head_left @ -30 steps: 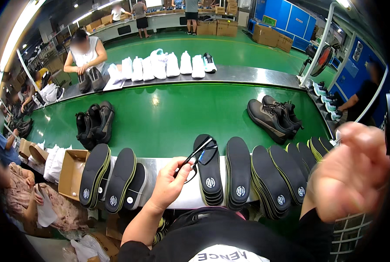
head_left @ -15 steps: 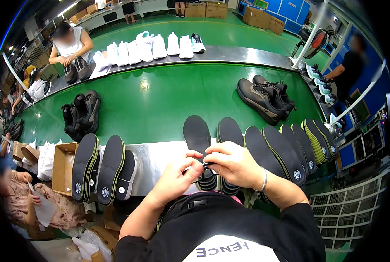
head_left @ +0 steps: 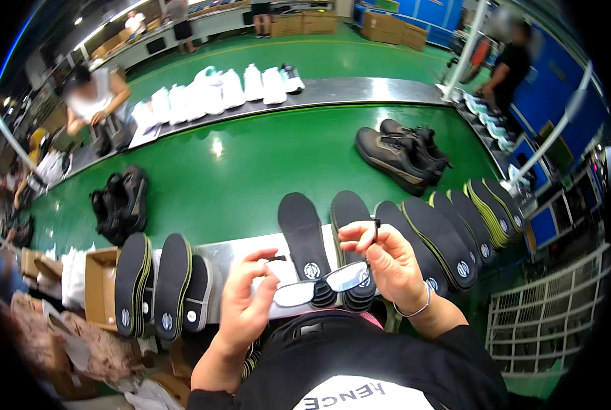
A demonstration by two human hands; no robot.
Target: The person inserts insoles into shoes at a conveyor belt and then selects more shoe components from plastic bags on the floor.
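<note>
Glasses (head_left: 346, 276), unfolded, are held in the air by their side arms over the near ends of stacked black insoles (head_left: 300, 229), the left hand (head_left: 245, 294) and right hand (head_left: 395, 268) set apart, each pinching one arm. A slack pinch could drop them onto the stacks; an uneven outward pull might bend the frame.

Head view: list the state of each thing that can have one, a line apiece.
Black-framed eyeglasses: unfolded, held in both hands
Left hand: fingers closed on one temple
Right hand: fingers closed on the other temple
Black insoles: stacked in several piles
Cardboard box: open
Dark brown shoes: close together on the green surface
White sneakers: lined up in a row
</note>
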